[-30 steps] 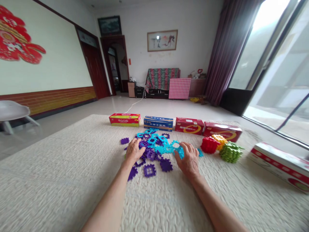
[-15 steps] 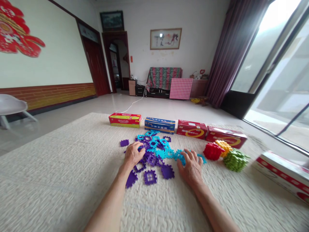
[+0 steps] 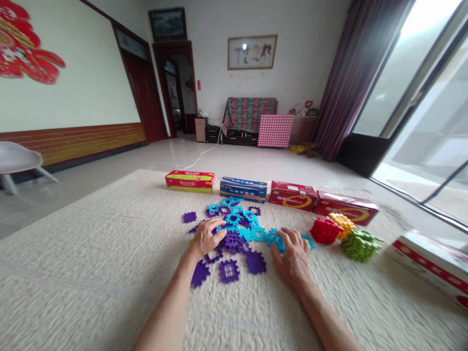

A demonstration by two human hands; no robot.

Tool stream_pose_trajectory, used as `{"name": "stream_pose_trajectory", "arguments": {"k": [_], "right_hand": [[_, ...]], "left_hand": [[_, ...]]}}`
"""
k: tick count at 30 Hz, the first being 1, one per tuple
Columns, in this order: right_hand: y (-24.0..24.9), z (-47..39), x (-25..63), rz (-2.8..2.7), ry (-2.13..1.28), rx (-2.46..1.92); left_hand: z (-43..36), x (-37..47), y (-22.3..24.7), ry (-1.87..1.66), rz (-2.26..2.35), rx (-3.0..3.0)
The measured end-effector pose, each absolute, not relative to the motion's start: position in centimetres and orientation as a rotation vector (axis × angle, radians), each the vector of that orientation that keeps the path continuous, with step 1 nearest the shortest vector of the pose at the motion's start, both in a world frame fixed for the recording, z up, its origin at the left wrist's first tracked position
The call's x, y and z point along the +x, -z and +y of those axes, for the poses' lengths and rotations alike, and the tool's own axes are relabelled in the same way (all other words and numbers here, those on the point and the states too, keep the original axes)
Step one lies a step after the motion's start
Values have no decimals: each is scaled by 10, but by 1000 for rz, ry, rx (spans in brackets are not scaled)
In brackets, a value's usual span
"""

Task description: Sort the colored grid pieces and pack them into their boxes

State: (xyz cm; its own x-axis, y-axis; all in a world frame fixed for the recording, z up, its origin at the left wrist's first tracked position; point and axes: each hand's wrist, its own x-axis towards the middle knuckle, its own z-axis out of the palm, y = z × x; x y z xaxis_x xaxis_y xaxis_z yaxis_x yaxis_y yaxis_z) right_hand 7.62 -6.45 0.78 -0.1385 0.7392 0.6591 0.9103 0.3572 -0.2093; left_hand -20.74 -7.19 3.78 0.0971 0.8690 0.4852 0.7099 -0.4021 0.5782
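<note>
A heap of interlocking plastic building tiles lies mixed on the quilted mat. My left hand [image 3: 208, 237] rests over the heap's left side, fingers curved and thumb apart, by a purple window-shaped tile [image 3: 231, 240]. What lies under its fingers is hidden. My right hand [image 3: 292, 251] is open, fingers spread over light blue tiles [image 3: 274, 236] at the heap's right end. Nearer me lie a purple square tile [image 3: 256, 262], a purple window tile [image 3: 229, 271] and a purple rounded tile [image 3: 200, 274]. Farther off is a small purple square tile [image 3: 189, 216].
Behind the tiles stand a red-yellow box [image 3: 190, 182], a blue box [image 3: 243, 190] and two red boxes [image 3: 292, 195]. To the right are red [image 3: 325, 230], yellow [image 3: 342, 223] and green tile clusters [image 3: 361, 244], and a white-red box [image 3: 431, 263]. The quilted mat [image 3: 109, 273] covers the floor here.
My left hand has shifted slightly right over the purple tiles, its fingers reaching farther across. My right hand stays spread on the light blue tiles. The view has tilted a little.
</note>
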Motion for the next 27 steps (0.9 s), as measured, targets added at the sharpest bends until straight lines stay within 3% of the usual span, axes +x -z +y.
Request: {"name": "stream_pose_trajectory", "arguments": {"k": [7,13,27], "right_hand": [[-4,-60,79,-1931,293,-1442],[-2,-58,80,-1923,239,-1427],[-3,-57,82,-1939,203,-1361]], "left_hand": [[-51,-238,-36,-1344,2043,1926],[-25,-280,-24,-1028,2533,1683],[-3,-275,-29,-1064,2198,1600]]}}
